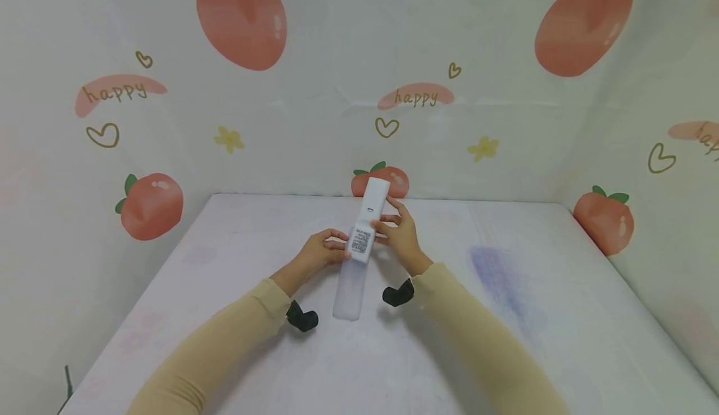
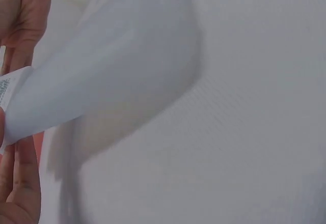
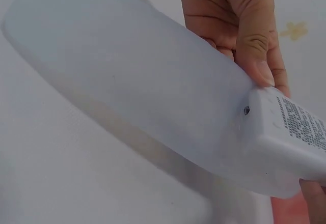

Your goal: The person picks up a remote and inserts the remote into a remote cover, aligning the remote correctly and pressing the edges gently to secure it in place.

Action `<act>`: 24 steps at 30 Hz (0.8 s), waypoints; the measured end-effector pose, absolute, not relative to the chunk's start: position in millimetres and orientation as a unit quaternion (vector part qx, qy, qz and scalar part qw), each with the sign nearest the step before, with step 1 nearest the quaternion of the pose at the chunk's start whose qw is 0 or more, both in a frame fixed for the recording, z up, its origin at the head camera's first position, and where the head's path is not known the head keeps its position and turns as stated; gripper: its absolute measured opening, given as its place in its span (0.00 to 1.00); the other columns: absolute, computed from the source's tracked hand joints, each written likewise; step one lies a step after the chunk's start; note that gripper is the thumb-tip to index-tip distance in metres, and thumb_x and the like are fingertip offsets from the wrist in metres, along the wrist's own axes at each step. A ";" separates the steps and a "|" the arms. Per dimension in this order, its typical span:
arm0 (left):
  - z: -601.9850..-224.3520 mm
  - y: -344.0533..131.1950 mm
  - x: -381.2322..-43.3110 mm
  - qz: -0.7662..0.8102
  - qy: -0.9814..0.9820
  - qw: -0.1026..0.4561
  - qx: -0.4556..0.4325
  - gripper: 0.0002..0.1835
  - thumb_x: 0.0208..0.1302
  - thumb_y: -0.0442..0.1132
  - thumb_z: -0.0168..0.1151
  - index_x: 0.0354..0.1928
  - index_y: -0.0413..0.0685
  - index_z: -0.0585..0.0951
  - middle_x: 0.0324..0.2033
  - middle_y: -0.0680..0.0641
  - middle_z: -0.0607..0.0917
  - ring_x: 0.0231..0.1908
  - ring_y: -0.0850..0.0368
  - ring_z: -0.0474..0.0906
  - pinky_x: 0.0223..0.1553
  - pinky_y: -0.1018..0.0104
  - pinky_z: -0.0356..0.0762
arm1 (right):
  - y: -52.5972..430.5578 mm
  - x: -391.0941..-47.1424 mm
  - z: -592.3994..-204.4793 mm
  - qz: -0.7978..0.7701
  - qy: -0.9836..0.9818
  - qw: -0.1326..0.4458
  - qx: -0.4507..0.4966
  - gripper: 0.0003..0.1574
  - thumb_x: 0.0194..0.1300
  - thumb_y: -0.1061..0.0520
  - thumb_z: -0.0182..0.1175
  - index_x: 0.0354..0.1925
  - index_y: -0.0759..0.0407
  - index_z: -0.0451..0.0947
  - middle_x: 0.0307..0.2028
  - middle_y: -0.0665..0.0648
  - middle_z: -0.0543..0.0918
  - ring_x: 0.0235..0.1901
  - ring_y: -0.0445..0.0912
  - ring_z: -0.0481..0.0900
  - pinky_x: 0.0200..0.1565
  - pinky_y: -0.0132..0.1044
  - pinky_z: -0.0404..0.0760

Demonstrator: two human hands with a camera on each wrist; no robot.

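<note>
In the head view, my left hand [image 1: 322, 251] and right hand [image 1: 401, 231] hold a long white device [image 1: 375, 198] tilted above the table. It has a small slot and a QR-code label [image 1: 361, 241]. A translucent, pale sleeve [image 1: 349, 290] hangs below its labelled end. The left hand pinches the sleeve and device at the label. My right fingers grip the device higher up. From the right wrist, the left thumb [image 3: 254, 51] presses at the device's end, which has a small hole and overlaps the sleeve. Whether that end sits inside the sleeve I cannot tell.
A pale cloth-covered table [image 1: 253, 365] lies beneath, with a blue-purple smudge [image 1: 497, 278] on the right. Behind it hangs a white sheet [image 1: 326, 47] printed with red fruit and lettering. Black wrist mounts [image 1: 399, 293] stick out by both cuffs.
</note>
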State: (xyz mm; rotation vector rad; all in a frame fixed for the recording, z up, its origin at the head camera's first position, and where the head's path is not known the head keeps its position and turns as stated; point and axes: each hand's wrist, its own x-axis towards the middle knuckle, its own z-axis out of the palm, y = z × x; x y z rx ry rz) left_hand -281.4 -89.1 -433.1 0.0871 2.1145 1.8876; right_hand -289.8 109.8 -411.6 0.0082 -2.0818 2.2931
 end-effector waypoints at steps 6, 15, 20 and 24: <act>-421.8 -86.5 -280.7 0.679 0.716 0.155 0.039 0.23 0.57 0.25 0.67 0.54 0.40 0.72 0.36 0.47 0.84 0.36 0.59 0.80 0.40 0.68 0.82 | 112.9 -289.2 -401.4 0.743 -0.669 0.022 0.026 0.42 0.62 0.69 0.62 0.70 0.49 0.61 0.45 0.63 0.76 0.40 0.47 0.80 0.42 0.45 0.85; -410.5 -80.9 -279.3 0.674 0.724 0.137 0.054 0.25 0.55 0.29 0.69 0.53 0.47 0.71 0.36 0.46 0.85 0.36 0.58 0.80 0.40 0.67 0.82 | 118.4 -287.5 -392.1 0.751 -0.658 0.021 0.063 0.45 0.62 0.70 0.61 0.72 0.49 0.58 0.46 0.61 0.75 0.39 0.44 0.81 0.42 0.47 0.85; -408.4 -76.5 -277.9 0.665 0.735 0.126 0.052 0.25 0.55 0.29 0.70 0.52 0.47 0.72 0.35 0.44 0.86 0.36 0.57 0.81 0.40 0.63 0.84 | 119.7 -283.8 -389.0 0.739 -0.670 0.010 0.070 0.45 0.62 0.69 0.62 0.72 0.48 0.58 0.47 0.61 0.74 0.33 0.43 0.83 0.44 0.47 0.85; -408.7 -73.4 -275.0 0.657 0.740 0.127 0.067 0.26 0.56 0.29 0.69 0.56 0.44 0.72 0.33 0.46 0.85 0.35 0.57 0.81 0.41 0.61 0.84 | 121.9 -280.0 -386.7 0.732 -0.679 0.000 0.064 0.45 0.62 0.67 0.63 0.71 0.45 0.59 0.49 0.62 0.74 0.33 0.44 0.83 0.44 0.47 0.85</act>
